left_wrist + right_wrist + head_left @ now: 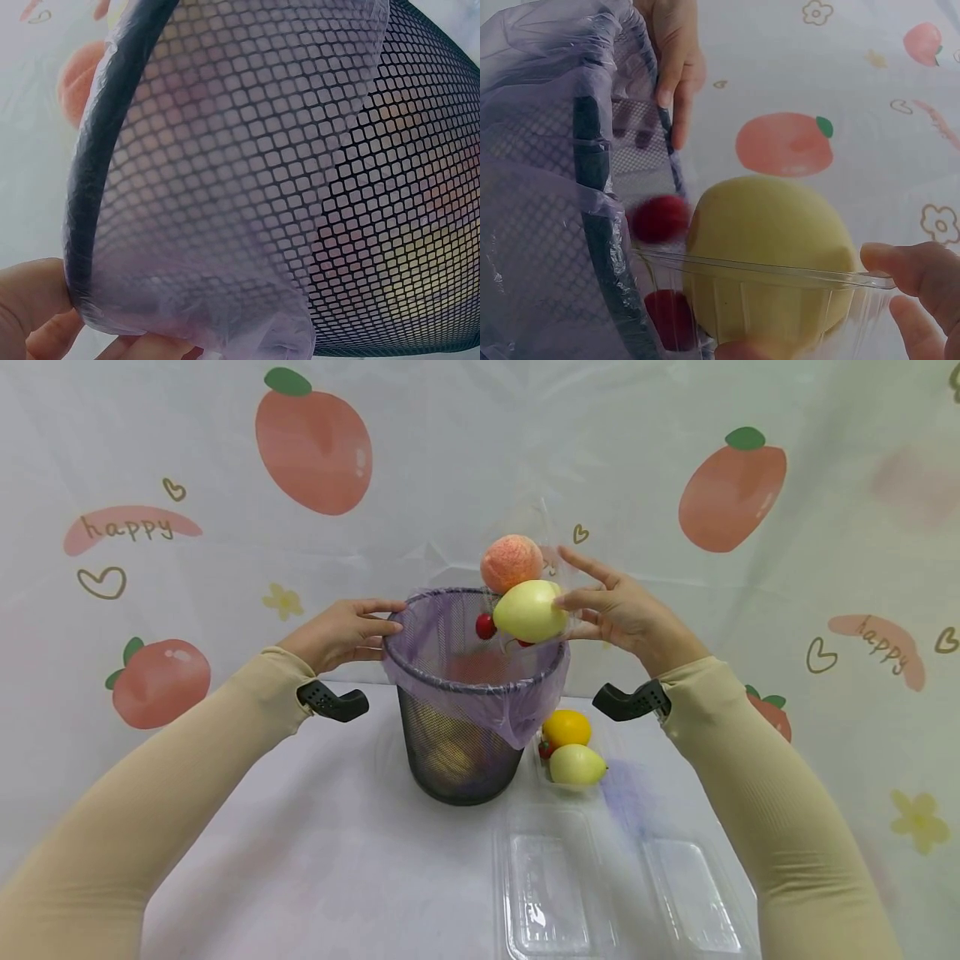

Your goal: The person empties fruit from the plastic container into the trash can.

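Observation:
A black mesh bin lined with a thin purple bag stands on the table. My left hand holds the left side of its rim; in the left wrist view the fingers lie against the bagged rim. Over the bin's right side, my right hand grips a tilted clear plastic box by its edge. A pale yellow-green pear, a peach and red cherries are at the box's mouth, with one cherry over the bin opening. Yellowish shapes show through the mesh.
Right of the bin, another clear box holds a yellow fruit, a pear and a small red fruit. Nearer lie two clear plastic boxes. A fruit-printed curtain hangs behind the table.

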The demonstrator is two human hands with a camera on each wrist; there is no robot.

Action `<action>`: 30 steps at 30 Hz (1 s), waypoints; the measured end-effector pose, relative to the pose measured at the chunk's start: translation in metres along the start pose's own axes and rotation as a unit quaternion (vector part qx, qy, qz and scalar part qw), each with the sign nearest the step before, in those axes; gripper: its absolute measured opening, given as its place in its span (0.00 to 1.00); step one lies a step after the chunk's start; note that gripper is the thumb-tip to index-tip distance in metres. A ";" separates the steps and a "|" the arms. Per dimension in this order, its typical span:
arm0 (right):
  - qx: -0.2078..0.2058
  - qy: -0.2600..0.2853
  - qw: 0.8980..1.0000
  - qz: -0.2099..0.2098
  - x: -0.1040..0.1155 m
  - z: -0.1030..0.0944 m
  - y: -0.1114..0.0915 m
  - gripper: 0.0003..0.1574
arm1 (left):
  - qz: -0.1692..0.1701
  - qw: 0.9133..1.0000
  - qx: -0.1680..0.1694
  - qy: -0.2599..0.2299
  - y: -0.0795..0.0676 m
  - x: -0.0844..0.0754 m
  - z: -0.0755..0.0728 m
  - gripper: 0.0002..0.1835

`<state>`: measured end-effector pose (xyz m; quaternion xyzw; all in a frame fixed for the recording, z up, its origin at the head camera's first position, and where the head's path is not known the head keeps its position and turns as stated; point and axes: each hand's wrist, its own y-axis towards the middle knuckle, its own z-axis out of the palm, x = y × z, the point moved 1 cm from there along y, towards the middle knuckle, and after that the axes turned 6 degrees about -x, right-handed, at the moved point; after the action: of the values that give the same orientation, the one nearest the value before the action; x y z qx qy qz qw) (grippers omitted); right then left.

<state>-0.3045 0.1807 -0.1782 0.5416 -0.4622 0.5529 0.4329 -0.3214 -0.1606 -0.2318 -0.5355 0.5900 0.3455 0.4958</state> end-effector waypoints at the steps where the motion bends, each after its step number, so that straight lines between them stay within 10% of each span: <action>1: 0.000 -0.003 1.000 -0.002 0.000 0.000 0.000 0.49 | 0.000 1.000 0.000 0.001 0.000 0.000 0.000 0.30; 30: -0.009 0.015 0.999 -0.026 0.007 -0.008 -0.004 0.49 | 0.002 1.000 0.004 -0.006 0.000 0.001 0.000 0.30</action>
<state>-0.3026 0.1889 -0.1711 0.5410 -0.4463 0.5451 0.4593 -0.3214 -0.1609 -0.2323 -0.5302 0.5897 0.3469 0.5008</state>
